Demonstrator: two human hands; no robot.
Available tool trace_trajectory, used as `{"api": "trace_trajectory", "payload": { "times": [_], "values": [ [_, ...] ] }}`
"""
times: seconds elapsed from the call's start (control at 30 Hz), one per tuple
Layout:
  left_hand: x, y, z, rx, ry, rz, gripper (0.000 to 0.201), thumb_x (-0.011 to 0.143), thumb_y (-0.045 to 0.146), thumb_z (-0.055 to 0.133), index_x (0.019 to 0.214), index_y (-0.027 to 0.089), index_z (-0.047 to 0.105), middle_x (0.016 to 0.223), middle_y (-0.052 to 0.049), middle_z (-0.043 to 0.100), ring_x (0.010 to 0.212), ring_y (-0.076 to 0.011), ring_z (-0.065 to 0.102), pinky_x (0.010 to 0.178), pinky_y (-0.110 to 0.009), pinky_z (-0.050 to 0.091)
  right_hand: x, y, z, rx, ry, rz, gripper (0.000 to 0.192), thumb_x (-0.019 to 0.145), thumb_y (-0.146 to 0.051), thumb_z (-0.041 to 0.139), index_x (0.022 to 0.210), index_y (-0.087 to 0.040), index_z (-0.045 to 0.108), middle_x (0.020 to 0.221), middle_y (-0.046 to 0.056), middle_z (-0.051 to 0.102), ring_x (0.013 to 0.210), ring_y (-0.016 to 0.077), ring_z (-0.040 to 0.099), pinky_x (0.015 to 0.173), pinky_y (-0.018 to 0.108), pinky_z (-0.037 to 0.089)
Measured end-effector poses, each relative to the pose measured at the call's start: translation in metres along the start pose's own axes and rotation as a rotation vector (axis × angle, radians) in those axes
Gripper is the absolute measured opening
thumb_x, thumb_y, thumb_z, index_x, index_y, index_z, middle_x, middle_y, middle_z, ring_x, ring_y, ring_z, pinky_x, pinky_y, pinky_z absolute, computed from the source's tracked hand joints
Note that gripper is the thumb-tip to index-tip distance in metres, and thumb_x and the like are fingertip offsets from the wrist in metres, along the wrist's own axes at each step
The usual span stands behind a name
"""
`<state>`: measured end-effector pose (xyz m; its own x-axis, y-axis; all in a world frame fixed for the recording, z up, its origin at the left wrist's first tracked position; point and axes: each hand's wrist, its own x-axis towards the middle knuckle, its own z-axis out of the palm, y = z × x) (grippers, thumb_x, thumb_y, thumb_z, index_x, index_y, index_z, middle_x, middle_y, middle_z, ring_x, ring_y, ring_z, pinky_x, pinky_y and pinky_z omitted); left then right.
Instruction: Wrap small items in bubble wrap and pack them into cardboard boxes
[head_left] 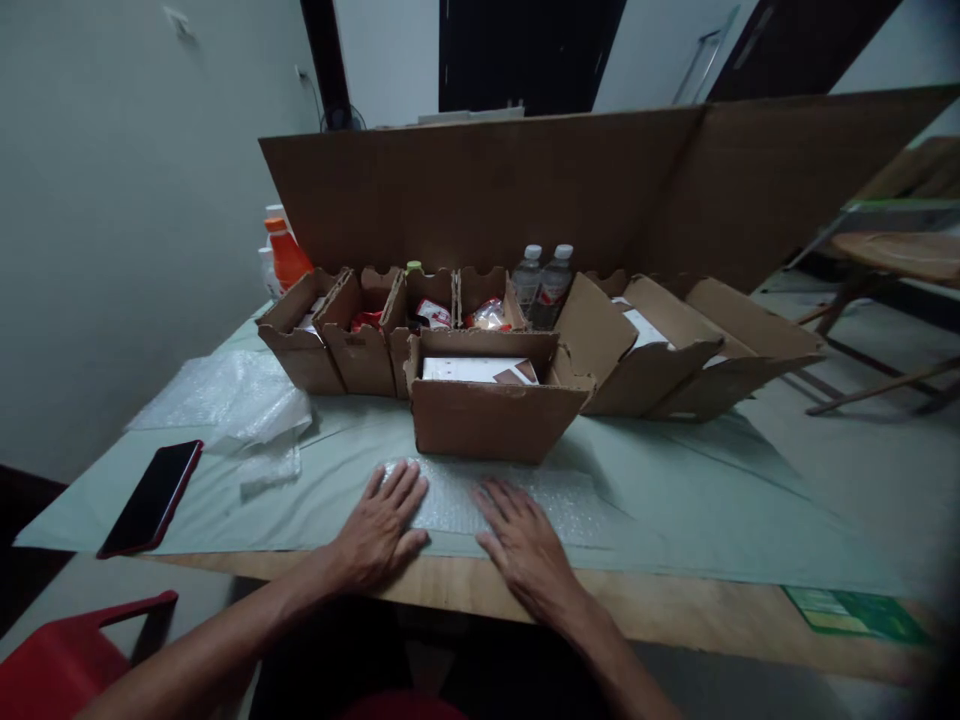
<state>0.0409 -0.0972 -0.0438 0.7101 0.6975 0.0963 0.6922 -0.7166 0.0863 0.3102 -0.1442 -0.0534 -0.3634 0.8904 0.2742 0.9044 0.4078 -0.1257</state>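
From my feed I see both hands flat on a sheet of bubble wrap [510, 500] that lies on the pale green cloth [675, 500] at the near edge of the table. The left hand [379, 530] rests palm down with its fingers spread wide over the sheet's left end, gripping nothing; the right hand [525, 545] lies the same way, fingers splayed and pressed on the sheet's middle, closed on nothing. The wrap is so clear that I can hardly trace its edges, and where it ends on the right I cannot tell. Just behind it stands an open cardboard box [491, 415] with something white inside, mostly hidden by the front wall. Behind that runs a row of small cardboard trays [360, 350] holding red and white packets too dim to read. Two water bottles [541, 285] show only from the shoulders up, and an orange bottle [287, 255] is half hidden by the leftmost tray. A tall cardboard sheet [600, 190] blocks whatever lies beyond. To the left lie crumpled clear plastic [232, 400] and a dark phone [154, 497] in a red case. A red chair [60, 660] is cut off at the lower left corner.
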Motion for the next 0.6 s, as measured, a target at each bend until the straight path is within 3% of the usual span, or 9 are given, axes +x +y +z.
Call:
{"api": "trace_trajectory", "payload": {
  "times": [0.1, 0.23, 0.37, 0.5, 0.6],
  "values": [
    [-0.019, -0.015, 0.002, 0.061, 0.01, -0.093, 0.064, 0.101, 0.052, 0.039, 0.156, 0.019, 0.031, 0.165, -0.016, 0.026, 0.154, -0.035, 0.019, 0.121, -0.056, 0.016, -0.042, 0.041, -0.004, -0.112, 0.074, 0.115, 0.048, 0.1, -0.036, 0.043, 0.145, -0.02, 0.052, 0.15, 0.011, 0.053, 0.139, 0.0283, 0.046, 0.11, 0.047, 0.039],
    [-0.02, -0.016, 0.004, 0.055, 0.016, -0.129, 0.063, 0.1, 0.05, 0.043, 0.155, 0.021, 0.034, 0.164, -0.016, 0.027, 0.153, -0.0355, 0.02, 0.12, -0.057, 0.017, -0.073, 0.075, -0.02, -0.172, 0.101, 0.31, 0.051, 0.103, -0.04, 0.029, 0.142, -0.016, 0.053, 0.148, 0.012, 0.055, 0.138, 0.0263, 0.048, 0.109, 0.046, 0.04],
    [-0.018, -0.014, -0.001, 0.0, 0.067, -0.149, 0.06, 0.098, 0.045, 0.049, 0.151, 0.02, 0.04, 0.161, -0.017, 0.035, 0.149, -0.0351, 0.03, 0.118, -0.057, 0.024, -0.079, 0.088, -0.03, -0.145, 0.105, 0.46, 0.055, 0.101, -0.047, 0.027, 0.129, -0.016, 0.063, 0.139, 0.012, 0.062, 0.132, 0.0272, 0.055, 0.103, 0.044, 0.045],
    [-0.028, -0.014, -0.012, -0.092, 0.207, -0.217, 0.052, 0.088, 0.035, 0.06, 0.137, 0.017, 0.055, 0.141, -0.017, 0.056, 0.131, -0.0345, 0.049, 0.11, -0.055, 0.037, -0.079, 0.095, -0.036, -0.079, 0.081, 0.453, 0.052, 0.097, -0.05, 0.033, 0.126, -0.02, 0.066, 0.138, 0.011, 0.063, 0.127, 0.0278, 0.058, 0.099, 0.045, 0.048],
    [-0.033, -0.011, -0.019, -0.148, 0.237, -0.233, 0.037, 0.085, 0.028, 0.063, 0.121, 0.019, 0.064, 0.124, -0.013, 0.063, 0.113, -0.031, 0.056, 0.098, -0.051, 0.046, -0.072, 0.104, -0.039, -0.033, 0.037, 0.445, 0.054, 0.095, -0.052, 0.035, 0.126, -0.019, 0.065, 0.138, 0.012, 0.063, 0.126, 0.0299, 0.058, 0.098, 0.048, 0.049]
  ]
}}
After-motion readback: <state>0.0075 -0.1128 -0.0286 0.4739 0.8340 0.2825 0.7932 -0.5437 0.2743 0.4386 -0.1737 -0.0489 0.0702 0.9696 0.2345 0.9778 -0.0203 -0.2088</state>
